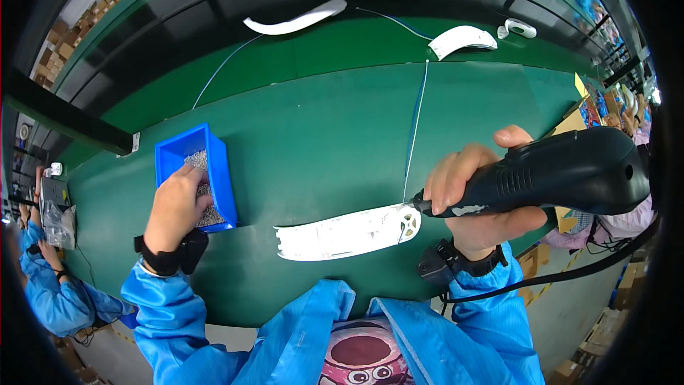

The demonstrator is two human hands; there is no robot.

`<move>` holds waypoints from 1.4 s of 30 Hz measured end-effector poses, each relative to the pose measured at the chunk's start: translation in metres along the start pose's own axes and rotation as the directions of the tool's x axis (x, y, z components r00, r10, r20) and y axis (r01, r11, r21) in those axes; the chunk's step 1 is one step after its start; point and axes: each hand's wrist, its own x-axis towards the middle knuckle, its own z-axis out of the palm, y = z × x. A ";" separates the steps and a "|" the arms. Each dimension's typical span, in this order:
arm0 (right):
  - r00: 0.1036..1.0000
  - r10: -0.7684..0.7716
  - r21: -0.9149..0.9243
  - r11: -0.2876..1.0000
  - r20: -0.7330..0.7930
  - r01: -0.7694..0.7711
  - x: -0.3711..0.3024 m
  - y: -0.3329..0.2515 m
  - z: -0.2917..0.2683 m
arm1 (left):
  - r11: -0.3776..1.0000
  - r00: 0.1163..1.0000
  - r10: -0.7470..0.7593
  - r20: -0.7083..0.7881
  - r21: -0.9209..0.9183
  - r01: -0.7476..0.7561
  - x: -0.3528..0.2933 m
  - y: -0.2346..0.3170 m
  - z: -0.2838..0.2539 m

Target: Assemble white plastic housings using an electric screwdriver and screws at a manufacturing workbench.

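Note:
My right hand point(474, 185) is wrapped round a black electric screwdriver point(563, 175), which lies sideways with its tip pointing left. That tip is close to the right end of a long white plastic shell point(335, 234) lying on the green table; whether they touch I cannot tell. The shell's right end has a round part with cut-outs. My left hand point(174, 203) reaches into a blue bin point(225, 189) of small metal pieces point(197, 162), probably screws. Its fingers are curled together, and the pieces and hand hide what the tips hold.
At the back lie two curved white shells point(299, 20) point(463, 40) and a small white part point(518, 28). Thin blue-and-white wires point(415, 125) cross the table point(313, 128). A black cord point(570, 274) trails from the screwdriver. Another person's blue sleeve point(60, 296) shows at left.

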 end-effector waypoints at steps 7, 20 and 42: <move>0.999 0.044 -0.017 0.999 0.012 -0.044 -0.006 0.017 0.000 | 0.995 0.976 -0.105 -0.189 -0.019 0.103 -0.004 0.005 0.005; 0.995 0.102 -0.067 0.993 -0.011 -0.102 -0.008 0.025 -0.001 | 0.963 0.901 -0.003 -0.434 -0.245 -0.115 0.009 0.058 -0.024; 0.970 0.230 0.140 0.966 -0.079 -0.218 -0.007 0.043 0.003 | 0.673 0.984 0.176 0.004 -0.731 -0.117 0.011 0.112 0.040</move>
